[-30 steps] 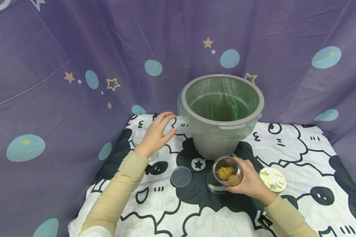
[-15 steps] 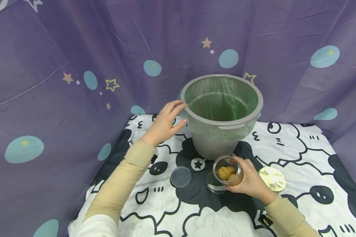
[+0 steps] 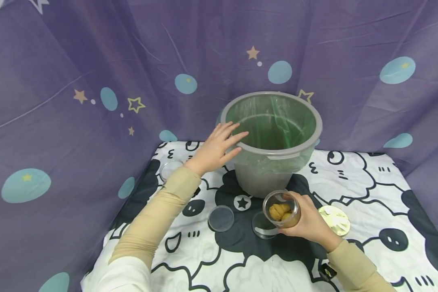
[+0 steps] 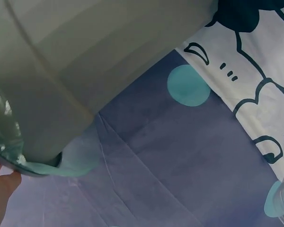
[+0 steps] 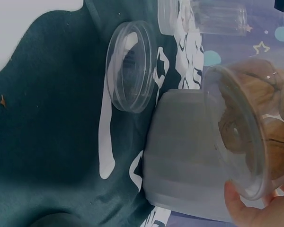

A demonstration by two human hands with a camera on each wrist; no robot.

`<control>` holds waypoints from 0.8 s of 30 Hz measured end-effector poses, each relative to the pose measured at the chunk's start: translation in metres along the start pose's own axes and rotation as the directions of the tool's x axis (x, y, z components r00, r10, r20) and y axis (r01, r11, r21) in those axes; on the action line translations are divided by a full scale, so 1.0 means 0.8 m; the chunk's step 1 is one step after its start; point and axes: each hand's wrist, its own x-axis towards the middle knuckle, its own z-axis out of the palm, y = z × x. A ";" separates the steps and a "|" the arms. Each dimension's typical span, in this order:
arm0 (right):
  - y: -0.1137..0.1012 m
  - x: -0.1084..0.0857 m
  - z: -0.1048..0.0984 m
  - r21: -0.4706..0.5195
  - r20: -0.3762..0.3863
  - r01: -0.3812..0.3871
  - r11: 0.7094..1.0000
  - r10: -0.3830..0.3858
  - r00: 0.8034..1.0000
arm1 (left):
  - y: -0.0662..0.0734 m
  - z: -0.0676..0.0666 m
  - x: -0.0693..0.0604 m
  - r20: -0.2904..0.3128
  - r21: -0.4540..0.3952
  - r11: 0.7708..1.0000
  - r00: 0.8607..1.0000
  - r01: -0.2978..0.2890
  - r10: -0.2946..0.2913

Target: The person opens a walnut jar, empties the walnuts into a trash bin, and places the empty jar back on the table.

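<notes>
A grey bin [image 3: 264,178] with a green plastic bag over its rim stands at the back of the cloth. My left hand [image 3: 216,151] is at the rim's left side, fingers straight and reaching over the edge; the left wrist view shows its thumb [image 4: 12,182] at the rim. My right hand [image 3: 308,221] grips a clear plastic jar [image 3: 292,219] with several walnuts [image 3: 280,211] inside. The jar tilts with its mouth toward me, in front of the bin. The walnuts' ridged shells show in the right wrist view, where part of the hand is cut off.
Two clear round plastic pieces [image 3: 221,218] lie on the patterned cloth [image 3: 200,259] before the bin, one partly below the jar. Beyond my left forearm lies more clear plastic ware [image 3: 169,168]. A shiny yellow disc [image 3: 334,220] is right of my right hand. Purple curtains [image 3: 204,36] surround everything.
My left hand has moved right and a little upward, from beside the bin to over its left rim. The right hand and the jar have hardly moved.
</notes>
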 end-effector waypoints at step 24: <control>-0.015 0.028 -0.086 -0.042 -0.153 0.020 0.999 -0.027 0.988 | -0.001 -0.007 0.005 0.017 0.012 1.000 1.000 -0.004 0.004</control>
